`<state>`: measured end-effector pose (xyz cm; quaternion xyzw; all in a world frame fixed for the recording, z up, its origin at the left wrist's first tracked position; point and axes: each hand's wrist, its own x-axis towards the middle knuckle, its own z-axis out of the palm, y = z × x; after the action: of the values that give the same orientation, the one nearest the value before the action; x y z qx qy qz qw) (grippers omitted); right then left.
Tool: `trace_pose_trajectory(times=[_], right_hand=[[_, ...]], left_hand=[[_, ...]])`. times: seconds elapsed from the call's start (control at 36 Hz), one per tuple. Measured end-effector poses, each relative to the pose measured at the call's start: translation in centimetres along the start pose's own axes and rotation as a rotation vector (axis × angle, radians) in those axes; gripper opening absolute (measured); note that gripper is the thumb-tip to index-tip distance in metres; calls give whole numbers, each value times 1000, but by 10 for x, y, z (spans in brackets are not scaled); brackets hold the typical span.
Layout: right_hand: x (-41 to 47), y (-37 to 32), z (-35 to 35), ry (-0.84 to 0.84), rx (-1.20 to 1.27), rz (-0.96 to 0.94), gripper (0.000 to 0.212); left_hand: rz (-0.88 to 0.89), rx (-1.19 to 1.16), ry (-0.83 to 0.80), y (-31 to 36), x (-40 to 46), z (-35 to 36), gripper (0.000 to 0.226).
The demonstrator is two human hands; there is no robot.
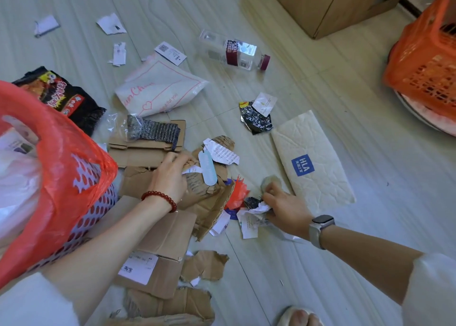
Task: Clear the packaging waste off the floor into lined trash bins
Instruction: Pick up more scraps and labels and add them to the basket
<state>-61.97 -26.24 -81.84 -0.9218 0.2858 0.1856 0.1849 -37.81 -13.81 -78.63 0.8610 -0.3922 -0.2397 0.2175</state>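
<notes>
A perforated bin (pixel 98 209) lined with a red plastic bag (pixel 61 153) stands at the left, partly filled. My left hand (pixel 170 175) grips torn brown cardboard (pixel 204 197) and paper tags in the pile beside the bin. My right hand (pixel 283 204) pinches crumpled paper scraps and wrapper bits (pixel 256 208) on the floor. Flattened cardboard boxes (pixel 160 251) lie under my left forearm. A clear soda bottle (pixel 234 50), a white mailer bag (pixel 160 88), a black noodle wrapper (pixel 59 96) and a white HLA package (pixel 313 163) lie scattered on the floor.
An orange lined basket (pixel 424 61) stands at the upper right on a round base. A large cardboard box (pixel 328 2) sits at the top. Small paper scraps (pixel 111 24) dot the far floor. My foot (pixel 301 317) shows at the bottom edge.
</notes>
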Motion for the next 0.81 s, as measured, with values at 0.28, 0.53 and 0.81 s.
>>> trace_pose_trajectory(times=[0.28, 0.53, 0.81], right_hand=[[-11, 8, -30, 148, 218, 120, 23], [-20, -16, -9, -7, 100, -135, 50], [-12, -30, 17, -12, -54, -110, 50]], left_hand=[[213, 213, -96, 13, 28, 8, 48], [260, 505, -322, 20, 55, 25, 61], [148, 482, -427, 13, 70, 37, 81]])
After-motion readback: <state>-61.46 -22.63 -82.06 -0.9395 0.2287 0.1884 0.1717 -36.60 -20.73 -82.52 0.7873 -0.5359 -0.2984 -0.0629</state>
